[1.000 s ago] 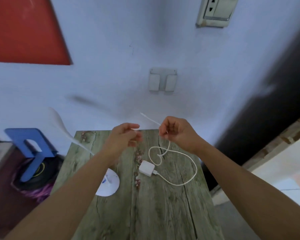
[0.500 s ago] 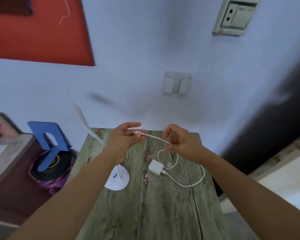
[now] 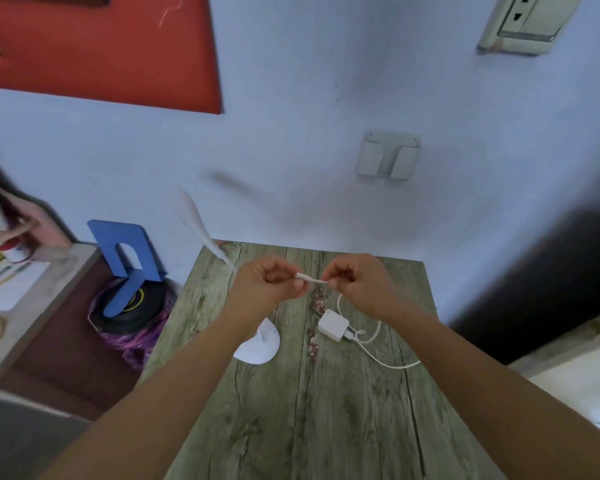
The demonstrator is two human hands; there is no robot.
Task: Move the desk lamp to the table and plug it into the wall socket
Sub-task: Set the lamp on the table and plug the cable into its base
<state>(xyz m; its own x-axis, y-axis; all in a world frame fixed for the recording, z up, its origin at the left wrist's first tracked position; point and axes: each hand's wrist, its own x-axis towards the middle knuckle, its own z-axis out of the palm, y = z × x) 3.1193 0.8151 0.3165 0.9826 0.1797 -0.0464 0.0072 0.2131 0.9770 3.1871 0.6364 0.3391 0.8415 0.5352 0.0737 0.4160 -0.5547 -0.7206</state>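
Both hands, left hand (image 3: 267, 285) and right hand (image 3: 357, 285), are now closer, pinching the cable (image 3: 310, 278) end. Lamp (image 3: 257, 344) is sitting on the desk (image 3: 326, 410); adapter (image 3: 333, 325) is lying unplugged, wall socket (image 3: 523, 19) waiting.

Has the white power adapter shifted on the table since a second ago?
No. The power adapter lies right of the lamp base, beside the pink marks on the table, as before. Only the camera moved.
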